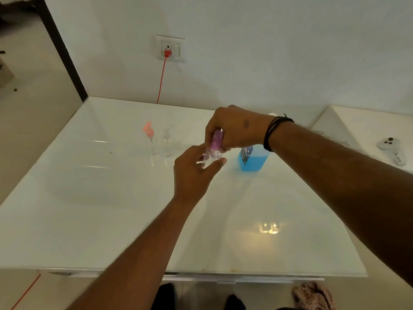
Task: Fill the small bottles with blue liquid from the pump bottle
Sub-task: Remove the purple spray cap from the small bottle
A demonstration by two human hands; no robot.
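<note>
Above the white table I hold a small clear bottle with a purple cap. My left hand grips its body from below. My right hand closes over the purple cap from above. Just behind my right hand stands the pump bottle of blue liquid; its pump head is mostly hidden by my wrist. Two more small clear bottles stand farther left on the table: one with a pink spray top and a plain clear one beside it.
A red cable runs from a wall socket down behind the table. A white controller lies on a second surface at the right. A crumpled cloth lies on the floor near the table's front edge.
</note>
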